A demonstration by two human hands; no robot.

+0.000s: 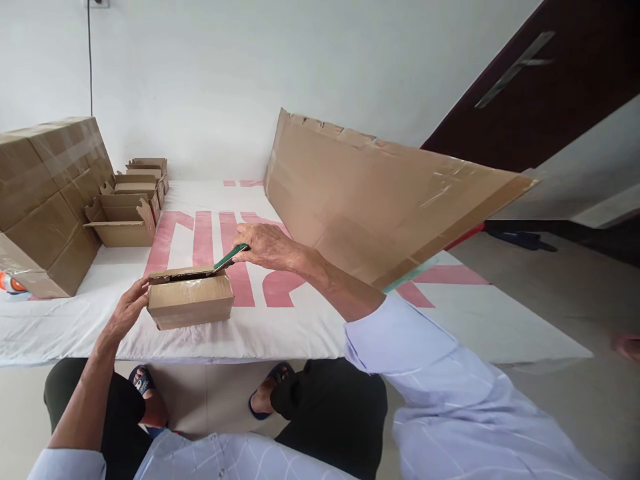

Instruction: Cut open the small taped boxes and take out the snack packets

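Note:
A small brown cardboard box (193, 301) rests near the front edge of the cloth-covered surface, with a dark gap along its top. My left hand (131, 308) is closed on the box's left end, its fingers at the upper corner. Above the box's right end, my right hand (263, 247) grips a slim green utility knife (231, 257). The knife slants down to the left, and its tip meets the gap at the top right of the box. The box hides the very tip.
Several open small boxes (124, 220) line the left side, beside a large taped carton stack (55, 200). A big cardboard sheet (370, 193) leans at the back right. White cloth with red print (310, 327) covers the table. A dark door (555, 73) is behind.

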